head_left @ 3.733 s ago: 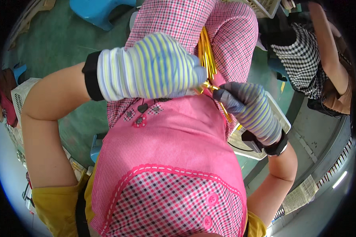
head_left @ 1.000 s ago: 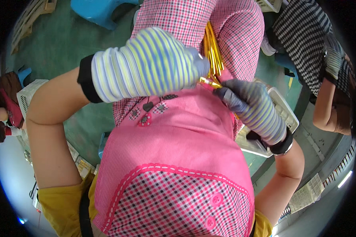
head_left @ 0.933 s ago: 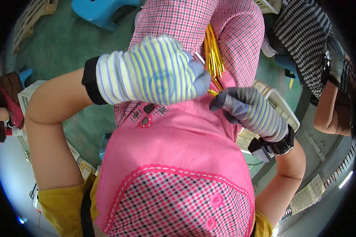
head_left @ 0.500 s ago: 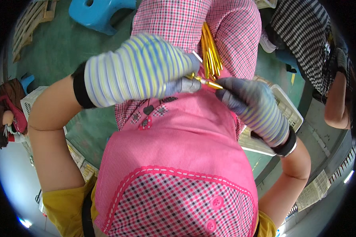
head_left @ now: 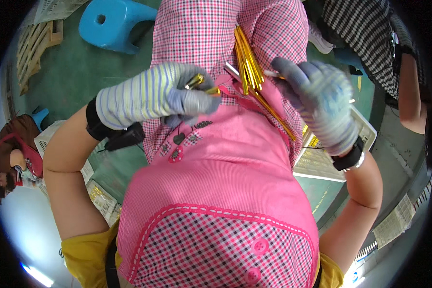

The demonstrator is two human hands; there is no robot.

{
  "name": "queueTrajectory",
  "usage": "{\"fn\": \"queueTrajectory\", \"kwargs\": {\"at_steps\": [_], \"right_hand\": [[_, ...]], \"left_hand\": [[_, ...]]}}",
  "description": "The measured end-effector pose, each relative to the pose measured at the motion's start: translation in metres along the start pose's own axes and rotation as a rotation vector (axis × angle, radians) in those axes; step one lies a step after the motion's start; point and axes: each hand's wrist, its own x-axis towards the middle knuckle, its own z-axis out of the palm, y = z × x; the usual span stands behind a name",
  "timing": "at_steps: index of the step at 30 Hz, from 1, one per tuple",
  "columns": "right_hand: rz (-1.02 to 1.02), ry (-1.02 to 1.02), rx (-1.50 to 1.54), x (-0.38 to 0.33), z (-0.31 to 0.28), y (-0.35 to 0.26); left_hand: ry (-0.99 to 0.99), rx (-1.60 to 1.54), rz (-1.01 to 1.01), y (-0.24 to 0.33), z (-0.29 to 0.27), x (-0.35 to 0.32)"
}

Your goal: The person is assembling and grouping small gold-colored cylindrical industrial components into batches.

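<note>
My left hand (head_left: 165, 96), in a striped knit glove, is closed around short shiny gold metal pieces (head_left: 194, 81); one end sticks up past the fingers. My right hand (head_left: 319, 98), gloved alike, is raised over my right thigh. Its thumb and fingertips pinch a thin stick with a whitish end (head_left: 272, 74), partly hidden by the fingers. Between the hands, a bundle of slim gold tubes (head_left: 247, 62) lies on my lap. One gold tube (head_left: 276, 115) slants apart from it across the pink apron (head_left: 216, 153). A silvery rod (head_left: 232, 70) rests left of the bundle.
A white plastic basket (head_left: 321, 170) with gold pieces stands beyond my right wrist. A blue stool (head_left: 113, 24) and a wooden pallet (head_left: 36, 53) are at the far left. A black object (head_left: 125, 138) is below my left wrist. Another person's arm (head_left: 410, 91) shows at right.
My hands, which were together at a gold piece, have moved apart. The right hand has risen away to the right. A single gold tube now shows slanting below the bundle.
</note>
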Motion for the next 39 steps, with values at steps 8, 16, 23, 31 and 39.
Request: {"fn": "queueTrajectory", "kwargs": {"at_steps": [8, 16, 23, 31, 39], "right_hand": [[0.614, -0.296, 0.936, 0.040, 0.046, 0.001], [0.395, -0.479, 0.489, -0.031, -0.002, -0.012], [0.529, -0.600, 0.390, -0.056, 0.020, -0.053], [0.378, -0.399, 0.512, -0.072, 0.027, -0.044], [0.748, -0.641, 1.126, -0.062, 0.029, -0.037]], "left_hand": [[0.264, 0.731, 0.368, -0.006, 0.025, 0.020], [0.379, 0.598, 0.338, -0.016, 0.013, 0.011], [0.325, 0.591, 0.457, 0.005, 0.010, 0.026], [0.358, 0.679, 0.546, 0.001, 0.016, 0.037], [0.327, 0.743, 0.531, 0.000, 0.020, 0.035]]}}
